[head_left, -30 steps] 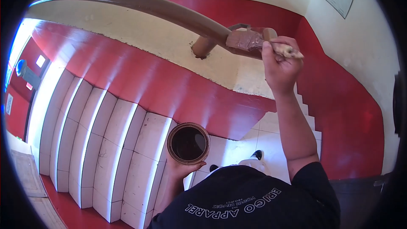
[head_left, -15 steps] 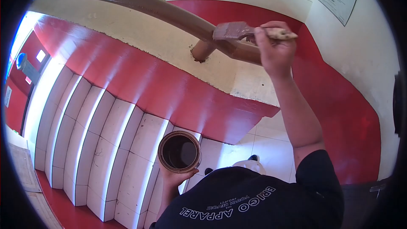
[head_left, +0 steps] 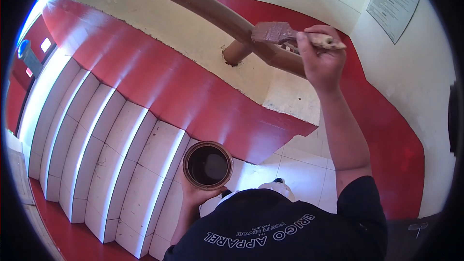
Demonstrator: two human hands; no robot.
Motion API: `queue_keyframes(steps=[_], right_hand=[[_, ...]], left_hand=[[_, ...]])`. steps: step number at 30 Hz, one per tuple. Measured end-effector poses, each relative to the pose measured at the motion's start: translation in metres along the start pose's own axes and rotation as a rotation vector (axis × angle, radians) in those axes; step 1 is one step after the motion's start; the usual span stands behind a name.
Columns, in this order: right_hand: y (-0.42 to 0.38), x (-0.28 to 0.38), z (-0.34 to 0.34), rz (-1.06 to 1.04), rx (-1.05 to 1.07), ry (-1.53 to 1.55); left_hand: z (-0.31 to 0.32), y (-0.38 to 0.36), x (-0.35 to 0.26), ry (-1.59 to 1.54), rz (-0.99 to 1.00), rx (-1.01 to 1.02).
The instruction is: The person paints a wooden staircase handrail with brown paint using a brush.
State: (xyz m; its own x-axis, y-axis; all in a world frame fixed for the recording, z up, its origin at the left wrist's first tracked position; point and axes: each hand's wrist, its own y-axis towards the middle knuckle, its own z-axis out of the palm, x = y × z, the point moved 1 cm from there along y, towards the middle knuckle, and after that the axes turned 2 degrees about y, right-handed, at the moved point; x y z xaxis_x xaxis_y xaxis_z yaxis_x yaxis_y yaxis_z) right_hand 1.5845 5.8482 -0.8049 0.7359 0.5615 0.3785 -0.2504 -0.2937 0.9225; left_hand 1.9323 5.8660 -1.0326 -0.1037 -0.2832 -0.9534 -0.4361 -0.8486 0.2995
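A paintbrush (head_left: 275, 33) with brown-coated bristles and a worn, paint-spotted handle is gripped in my right hand (head_left: 325, 60). Its bristles lie against or just over the brown handrail (head_left: 203, 5), near where a short post (head_left: 237, 52) joins the rail to the wall ledge; contact is hard to make out. Below, my left hand (head_left: 195, 194) supports an open paint can (head_left: 208, 165) from underneath and the side. Dark brown paint shows inside the can, and its rim is smeared with brown.
White-tiled stairs (head_left: 118, 164) descend to the left beside a red wall band (head_left: 193, 101). A cream ledge (head_left: 169, 29) runs under the rail. A printed notice (head_left: 394, 5) hangs on the right wall. White floor tiles (head_left: 299, 169) lie beyond my body.
The view has shifted slightly. My right hand and the brush appear a little further right, still by the rail joint. The can stays in my left hand.
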Motion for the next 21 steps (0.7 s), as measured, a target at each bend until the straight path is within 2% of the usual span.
queue_keyframes(steps=[2,4,8,12,15,18,20,21], right_hand=[[-0.005,-0.006,-0.002,0.069,0.058,-0.098],[-0.012,-0.003,-0.026,0.114,0.132,-0.278],[-0.008,0.000,-0.056,0.203,0.106,-0.167],[0.023,0.010,-0.003,0.072,-0.004,0.010],[0.028,-0.009,0.031,0.112,0.016,0.140],[0.014,-0.024,0.004,-0.017,0.087,-0.236],[0.001,-0.028,-0.034,0.237,0.118,-0.204],[-0.005,-0.026,-0.058,0.238,0.134,-0.201]], left_hand=[[0.003,-0.002,-0.006,-0.079,-0.073,0.008],[0.000,-0.011,0.006,-0.013,-0.011,-0.003],[-0.004,-0.016,0.016,-0.042,-0.028,0.029],[-0.003,-0.016,0.021,-0.012,-0.007,0.021],[0.002,-0.016,0.016,-0.024,0.023,-0.018],[0.008,-0.019,0.014,-0.047,0.028,-0.064],[0.012,-0.022,0.020,-0.057,0.031,-0.101],[0.014,-0.023,0.019,-0.054,0.026,-0.105]])
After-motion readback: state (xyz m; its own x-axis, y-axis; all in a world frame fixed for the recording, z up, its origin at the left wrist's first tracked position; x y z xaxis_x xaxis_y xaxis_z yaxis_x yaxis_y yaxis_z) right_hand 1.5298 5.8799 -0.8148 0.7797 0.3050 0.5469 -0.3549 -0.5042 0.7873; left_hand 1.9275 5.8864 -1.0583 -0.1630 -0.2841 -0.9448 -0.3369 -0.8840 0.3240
